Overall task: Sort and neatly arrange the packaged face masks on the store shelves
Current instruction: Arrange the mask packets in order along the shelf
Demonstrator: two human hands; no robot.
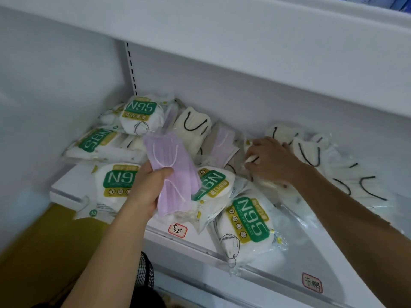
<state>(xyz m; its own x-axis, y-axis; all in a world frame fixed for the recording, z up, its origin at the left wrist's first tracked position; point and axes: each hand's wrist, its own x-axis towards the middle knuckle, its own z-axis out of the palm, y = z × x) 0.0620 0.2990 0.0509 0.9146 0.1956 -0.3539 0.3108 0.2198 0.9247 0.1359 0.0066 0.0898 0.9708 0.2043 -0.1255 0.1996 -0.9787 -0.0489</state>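
Two hands sorting packaged face masks on a white store shelf.

The left hand (148, 188) holds a clear pack of lilac pleated masks (172, 172) above the shelf (289, 258); its thumb lies across the pack's front near the middle and the other fingers curl behind it, so most of the pack stands up and out past the fingertips. The right hand (270, 161) reaches into the heap farther back, fingers curled down around a cream mask pack with black ear loops (252, 160), which lies under the knuckles and shows only at the fingertips. Green-labelled N95 packs (249, 221) lie loose along the front and left of the shelf, more cream packs (309, 152) just right of the right hand, and another lilac pack (222, 143) between the two hands. Two handwritten price-strip labels (177, 230) sit on the shelf's front edge.
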